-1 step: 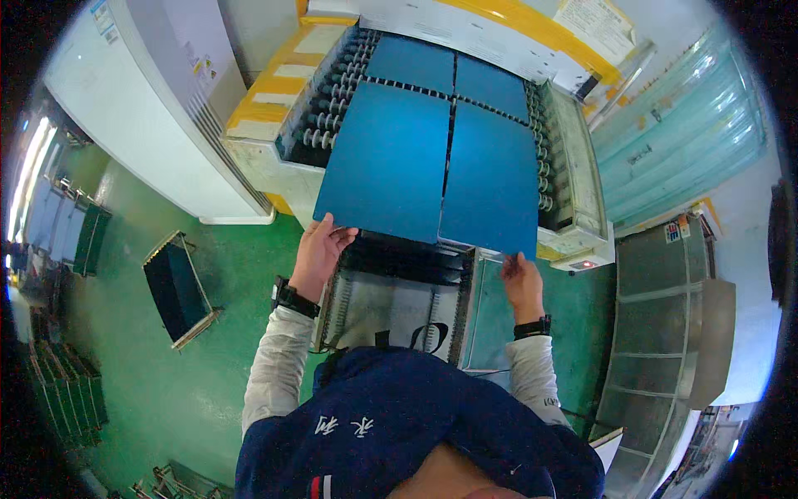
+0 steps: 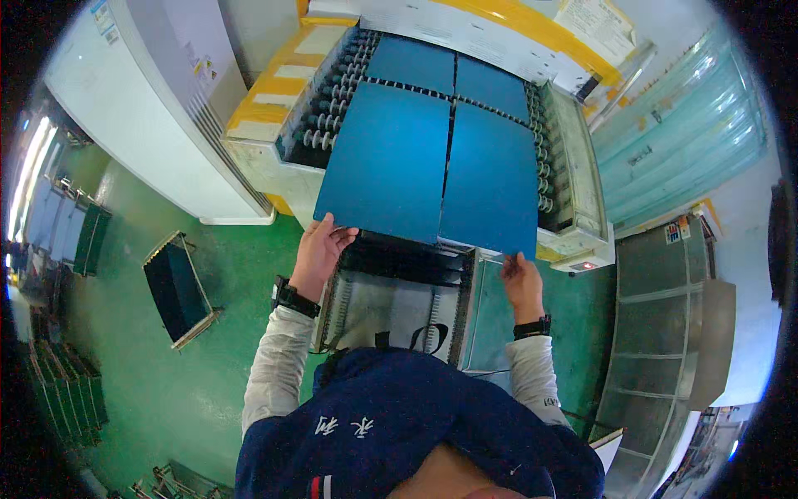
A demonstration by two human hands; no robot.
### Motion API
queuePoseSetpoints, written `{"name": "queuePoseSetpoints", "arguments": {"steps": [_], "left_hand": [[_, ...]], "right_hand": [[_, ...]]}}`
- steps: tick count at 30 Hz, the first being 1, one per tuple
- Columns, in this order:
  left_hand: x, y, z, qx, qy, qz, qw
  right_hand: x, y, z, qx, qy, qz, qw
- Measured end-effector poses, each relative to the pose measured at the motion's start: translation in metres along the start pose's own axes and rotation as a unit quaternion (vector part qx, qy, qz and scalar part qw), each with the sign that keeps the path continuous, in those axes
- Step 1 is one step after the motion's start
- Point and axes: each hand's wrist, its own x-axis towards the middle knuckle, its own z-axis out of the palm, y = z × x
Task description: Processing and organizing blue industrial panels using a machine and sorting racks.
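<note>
Two large flat blue panels lie side by side on a roller conveyor, their near ends reaching past its front. My left hand (image 2: 320, 256) grips the near left corner of the left blue panel (image 2: 386, 162), thumb at the corner and fingers curled at the edge. At the near right corner of the right blue panel (image 2: 490, 179), my right hand (image 2: 521, 287) is closed on the edge, its fingertips partly hidden. Below the panels, between my forearms, stands a slotted rack (image 2: 329, 312) with dark sheets (image 2: 407, 259) at its far end.
Two more blue panels (image 2: 411, 62) lie farther in on the conveyor, between shafts of grey rollers (image 2: 320, 137). A dark-filled rack (image 2: 176, 289) stands on the green floor (image 2: 233, 349) at left. A tall white cabinet (image 2: 141, 116) is at far left, a metal unit (image 2: 652, 333) at right.
</note>
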Motion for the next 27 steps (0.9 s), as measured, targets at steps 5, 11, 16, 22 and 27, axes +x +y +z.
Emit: {"name": "queuePoseSetpoints", "arguments": {"steps": [5,11,16,22,27], "left_hand": [[0.008,-0.001,0.0,-0.006,0.003,-0.011,1.0],[0.027,-0.002,-0.006,-0.012,-0.007,0.002,1.0],[0.036,0.002,0.002,-0.007,0.008,-0.013,1.0],[0.044,0.003,0.003,-0.011,0.0,-0.009,1.0],[0.048,0.003,0.004,-0.015,0.005,-0.004,1.0]], "right_hand": [[0.01,-0.006,0.002,0.104,0.026,0.055,0.993],[0.02,-0.014,0.009,0.084,0.026,0.049,0.995],[0.025,-0.019,0.016,0.074,0.015,0.055,0.996],[0.035,-0.018,0.019,0.086,0.009,0.052,0.995],[0.039,-0.018,0.019,0.079,0.01,0.041,0.996]]}}
